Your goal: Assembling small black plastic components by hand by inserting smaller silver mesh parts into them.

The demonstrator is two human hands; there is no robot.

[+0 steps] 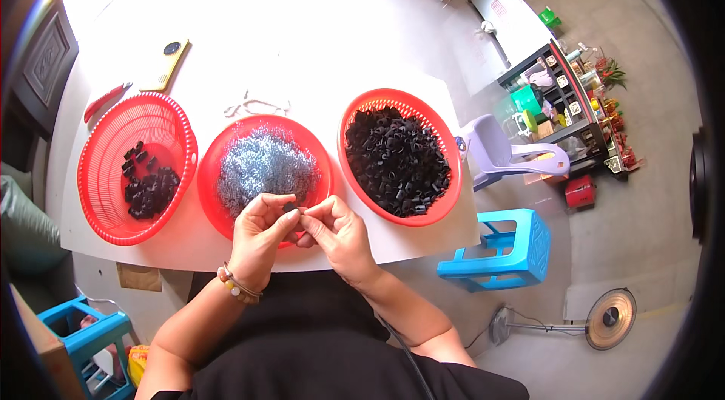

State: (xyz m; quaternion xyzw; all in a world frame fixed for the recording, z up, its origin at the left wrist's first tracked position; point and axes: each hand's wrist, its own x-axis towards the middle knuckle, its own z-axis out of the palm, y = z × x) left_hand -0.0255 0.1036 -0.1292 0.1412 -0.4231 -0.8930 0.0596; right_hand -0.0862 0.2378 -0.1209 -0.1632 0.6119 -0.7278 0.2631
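Over the near edge of the middle red bowl (pixel 211 200), my left hand (pixel 255 241) pinches a small black plastic piece (pixel 289 206) between thumb and fingers. My right hand (pixel 341 241) meets it there, its thumb and forefinger pressed together at the piece; whatever they grip is too small to make out. A heap of tiny silvery metal parts (pixel 264 162) fills much of this bowl. To the left, a red mesh basket (pixel 98 135) holds a small group of black pieces (pixel 153 192). On the right, another red basket (pixel 447 200) is heaped with black curved pieces (pixel 396 162).
On the white table (pixel 302 60) lie a yellow phone (pixel 168 67), red-handled pliers (pixel 106 101) and a pale string (pixel 257 104). Right of the table stand a blue stool (pixel 521 249), a lilac chair (pixel 495 154) and a fan (pixel 610 318). Another blue stool (pixel 91 336) is at lower left.
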